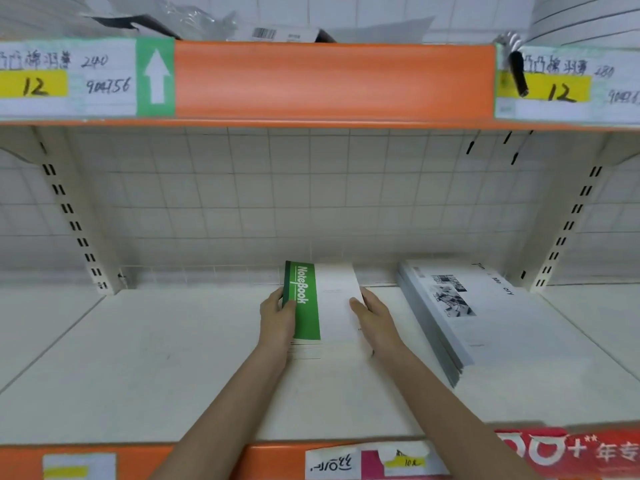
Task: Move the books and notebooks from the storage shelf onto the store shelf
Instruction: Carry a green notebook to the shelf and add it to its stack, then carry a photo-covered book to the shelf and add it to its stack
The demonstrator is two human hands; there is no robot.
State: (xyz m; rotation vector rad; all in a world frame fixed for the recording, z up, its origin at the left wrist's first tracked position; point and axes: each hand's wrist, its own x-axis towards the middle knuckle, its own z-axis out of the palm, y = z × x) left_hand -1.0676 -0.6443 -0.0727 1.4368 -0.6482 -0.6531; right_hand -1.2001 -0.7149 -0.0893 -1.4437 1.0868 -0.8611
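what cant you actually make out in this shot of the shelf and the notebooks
Head view, the only one:
- Green and white notebooks: how many are in the bundle; the left hand and right hand cover its side edges.
- Grey stack: cover lettering too small and blurred.
- Price tags on the upper shelf edge: cut off at both frame edges.
- Items on the top shelf: blurred and cut off by the top edge.

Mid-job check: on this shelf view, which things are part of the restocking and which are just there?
Part of the job:
- green-and-white notebook, gripped by left hand and right hand
- stack of grey booklets on its right
- white shelf board they lie on

Just there:
- handwritten price labels on the orange rail above
- green arrow sticker
- red banner at the front edge
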